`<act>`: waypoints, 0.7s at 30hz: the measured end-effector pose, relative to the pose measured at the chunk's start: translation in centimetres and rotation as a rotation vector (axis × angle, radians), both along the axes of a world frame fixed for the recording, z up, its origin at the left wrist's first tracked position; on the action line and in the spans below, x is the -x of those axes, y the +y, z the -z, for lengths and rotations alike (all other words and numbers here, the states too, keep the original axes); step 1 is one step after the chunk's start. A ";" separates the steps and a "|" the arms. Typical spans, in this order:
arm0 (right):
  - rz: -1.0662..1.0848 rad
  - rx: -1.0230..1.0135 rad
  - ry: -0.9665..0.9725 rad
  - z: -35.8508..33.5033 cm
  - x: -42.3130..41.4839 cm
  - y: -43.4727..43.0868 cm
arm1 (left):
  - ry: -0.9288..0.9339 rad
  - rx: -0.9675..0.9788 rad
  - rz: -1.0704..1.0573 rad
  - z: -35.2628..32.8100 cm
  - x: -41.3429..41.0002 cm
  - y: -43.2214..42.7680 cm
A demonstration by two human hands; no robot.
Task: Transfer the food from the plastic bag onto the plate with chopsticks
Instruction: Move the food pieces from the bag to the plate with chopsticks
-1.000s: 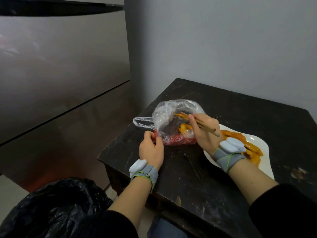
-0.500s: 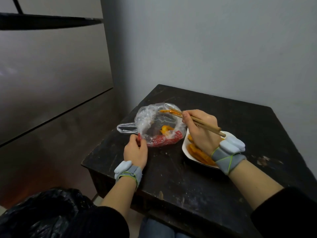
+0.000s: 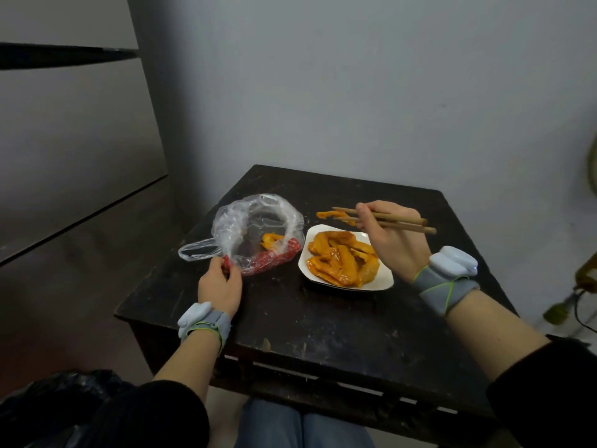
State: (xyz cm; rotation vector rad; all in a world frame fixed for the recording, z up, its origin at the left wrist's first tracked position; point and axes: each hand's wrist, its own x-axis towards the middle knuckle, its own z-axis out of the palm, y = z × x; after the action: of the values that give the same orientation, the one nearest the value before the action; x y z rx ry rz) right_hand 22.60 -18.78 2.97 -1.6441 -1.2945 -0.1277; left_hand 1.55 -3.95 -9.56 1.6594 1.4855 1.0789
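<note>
A clear plastic bag [image 3: 255, 221] with red print lies open on the dark table [image 3: 323, 318]; a piece of orange food [image 3: 271, 239] sits inside it. My left hand [image 3: 219, 282] pinches the bag's near edge. My right hand [image 3: 387, 240] grips wooden chopsticks [image 3: 397, 221], whose tips pinch a strip of orange food [image 3: 329, 215] in the air just beyond the far edge of the white plate [image 3: 382, 276]. Several orange pieces [image 3: 339, 257] are piled on the plate, right of the bag.
A grey wall stands behind the table and a metal-fronted cabinet [image 3: 64, 156] is to the left. A black rubbish bag [image 3: 58, 402] sits at bottom left by my knees. Yellow-green objects with a cable [image 3: 578, 286] are at the right edge.
My right hand has lifted the chopsticks out of the bag and moved right, carrying an orange strip to above the plate's far edge. My left hand keeps holding the bag. The view has shifted.
</note>
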 end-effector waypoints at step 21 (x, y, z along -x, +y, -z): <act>0.138 0.241 0.131 -0.7 -0.5 -1.0 | 0.011 -0.005 0.018 -0.1 0.1 -0.5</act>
State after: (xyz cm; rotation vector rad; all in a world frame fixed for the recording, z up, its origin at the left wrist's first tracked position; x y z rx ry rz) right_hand 23.11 -19.78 3.69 -1.9143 -1.1303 0.0543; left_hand 1.44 -4.49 -9.51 1.6814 1.4737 1.0660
